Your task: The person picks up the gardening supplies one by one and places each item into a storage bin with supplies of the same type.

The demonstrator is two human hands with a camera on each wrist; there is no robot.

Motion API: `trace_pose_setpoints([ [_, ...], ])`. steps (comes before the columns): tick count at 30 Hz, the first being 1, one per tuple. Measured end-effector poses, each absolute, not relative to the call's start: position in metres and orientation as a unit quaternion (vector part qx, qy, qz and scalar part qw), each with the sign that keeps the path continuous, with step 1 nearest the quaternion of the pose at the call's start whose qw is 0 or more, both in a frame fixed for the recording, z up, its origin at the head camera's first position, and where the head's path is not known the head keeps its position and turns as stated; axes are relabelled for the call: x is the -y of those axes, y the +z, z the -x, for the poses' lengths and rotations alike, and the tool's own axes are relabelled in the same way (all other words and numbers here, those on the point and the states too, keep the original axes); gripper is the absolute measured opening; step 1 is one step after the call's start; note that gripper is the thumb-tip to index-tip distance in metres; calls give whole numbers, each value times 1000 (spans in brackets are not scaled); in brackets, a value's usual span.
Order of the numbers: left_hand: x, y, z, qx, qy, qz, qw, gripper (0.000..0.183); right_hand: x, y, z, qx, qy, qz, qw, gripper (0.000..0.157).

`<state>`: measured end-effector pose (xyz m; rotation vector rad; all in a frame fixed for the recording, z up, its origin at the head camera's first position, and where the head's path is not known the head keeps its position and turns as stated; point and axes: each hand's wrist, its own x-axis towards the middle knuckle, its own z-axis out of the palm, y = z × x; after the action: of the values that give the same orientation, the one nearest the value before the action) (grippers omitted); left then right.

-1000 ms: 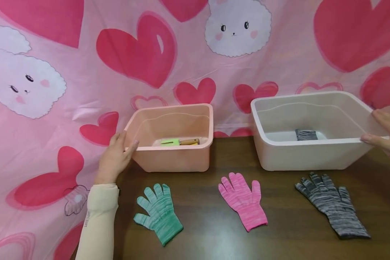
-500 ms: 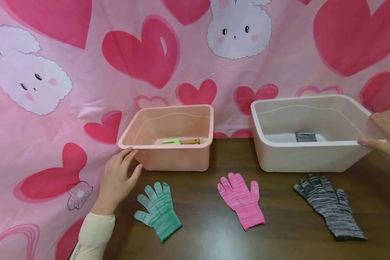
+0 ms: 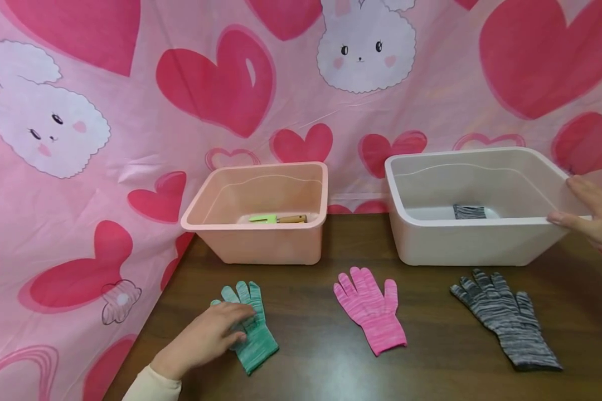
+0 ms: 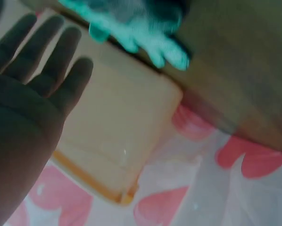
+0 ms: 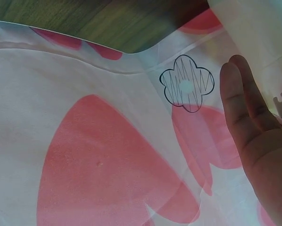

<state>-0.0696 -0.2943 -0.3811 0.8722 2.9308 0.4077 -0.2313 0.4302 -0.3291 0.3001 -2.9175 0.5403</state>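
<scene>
My left hand hovers over the green glove, covering part of its palm and thumb in the head view. Its fingers look relaxed and extended in the left wrist view, with the glove's fingertips beyond them. At the far right my right hand rests on the corner of the white tub, thumb at the front rim. Straight fingers lie along the tub's outer side in the right wrist view. A pink glove and a grey-black striped glove lie flat on the table.
A peach tub stands back left, holding a small green garden fork with a wooden handle. Inside the white tub lies a striped grey knit piece. Behind the brown table hangs a pink heart-patterned cloth.
My left hand has left the peach tub's front left corner and come down and right to the green glove. My right hand stays at the white tub.
</scene>
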Motion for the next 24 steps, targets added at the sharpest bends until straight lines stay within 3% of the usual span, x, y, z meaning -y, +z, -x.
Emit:
trace_pose_setpoints([
  [2,291,-387,65,-940,125,-314,36,44,-430,-328,230,975,181,-100,81,98],
  [4,288,-390,61,-936,125,-326,51,51,-429,-327,229,975,183,-97,81,97],
  [11,278,-390,57,-947,128,-266,127,70,-426,-322,226,976,186,-90,72,95],
  [19,264,-399,58,-956,12,-292,17,57,-426,-321,224,977,189,-82,48,97],
  [24,262,-406,59,-954,-11,-300,-24,71,-428,-322,228,978,189,-85,37,98],
])
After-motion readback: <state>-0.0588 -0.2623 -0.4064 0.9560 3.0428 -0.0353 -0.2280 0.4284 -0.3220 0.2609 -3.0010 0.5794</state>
